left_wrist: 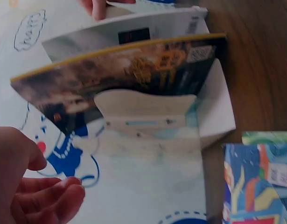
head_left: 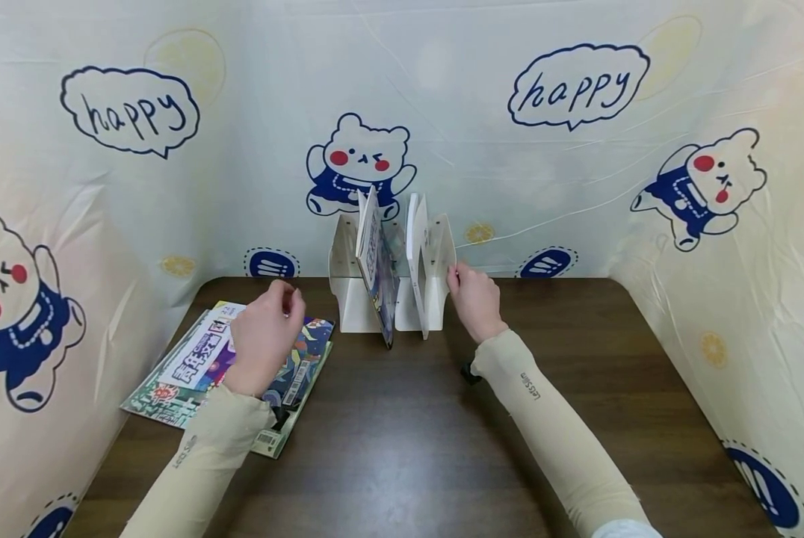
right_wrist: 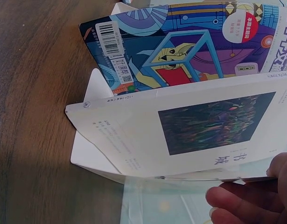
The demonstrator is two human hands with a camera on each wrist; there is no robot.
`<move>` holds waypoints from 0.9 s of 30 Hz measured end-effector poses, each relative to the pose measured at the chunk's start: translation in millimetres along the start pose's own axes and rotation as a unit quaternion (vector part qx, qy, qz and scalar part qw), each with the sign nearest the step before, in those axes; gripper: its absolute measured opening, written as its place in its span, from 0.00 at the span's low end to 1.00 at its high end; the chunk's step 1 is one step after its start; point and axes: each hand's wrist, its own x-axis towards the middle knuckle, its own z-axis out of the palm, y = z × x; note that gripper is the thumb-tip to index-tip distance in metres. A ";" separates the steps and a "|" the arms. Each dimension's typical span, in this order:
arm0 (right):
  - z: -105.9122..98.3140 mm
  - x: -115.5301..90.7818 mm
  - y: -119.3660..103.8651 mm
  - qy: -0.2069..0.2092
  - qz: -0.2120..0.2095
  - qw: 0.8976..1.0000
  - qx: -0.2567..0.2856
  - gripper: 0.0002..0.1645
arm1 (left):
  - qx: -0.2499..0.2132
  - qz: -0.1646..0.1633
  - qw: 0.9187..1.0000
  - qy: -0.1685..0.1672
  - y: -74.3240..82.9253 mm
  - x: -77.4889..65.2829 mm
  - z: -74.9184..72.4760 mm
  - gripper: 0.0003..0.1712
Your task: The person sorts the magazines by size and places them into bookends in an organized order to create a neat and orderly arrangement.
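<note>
A white book rack (head_left: 358,310) stands at the back of the table. A colourful magazine (head_left: 377,269) leans upright in its left part, and a white book (head_left: 413,258) stands in the right part. My right hand (head_left: 477,299) pinches the outer edge of the rack's right end panel. In the right wrist view, that thumb and the fingers (right_wrist: 243,203) lie on opposite sides of the panel edge, near the white book (right_wrist: 134,135). My left hand (head_left: 267,336) is held above the flat magazines (head_left: 193,351), fingers loosely bent with nothing between them.
The magazines lie overlapping at the left of the brown table (head_left: 388,448). Behind the rack hangs a pale curtain (head_left: 456,97) printed with bears and lettering; it also borders both sides. A dark band (head_left: 470,373) shows at the right wrist.
</note>
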 end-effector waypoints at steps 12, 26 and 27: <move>-1.9 0.1 -1.4 -0.007 0.004 1.000 -0.002 0.23 | 0.042 -0.094 0.991 -0.081 -50.5 -10.0 -11.9 0.21; -2.6 0.6 -1.2 -0.013 0.007 1.000 0.009 0.22 | 0.069 -0.164 0.977 -0.118 -123.0 -31.5 -20.2 0.23; -2.7 0.5 -1.3 -0.013 0.006 1.000 0.009 0.22 | 0.073 -0.169 0.975 -0.125 -126.5 -32.8 -21.2 0.24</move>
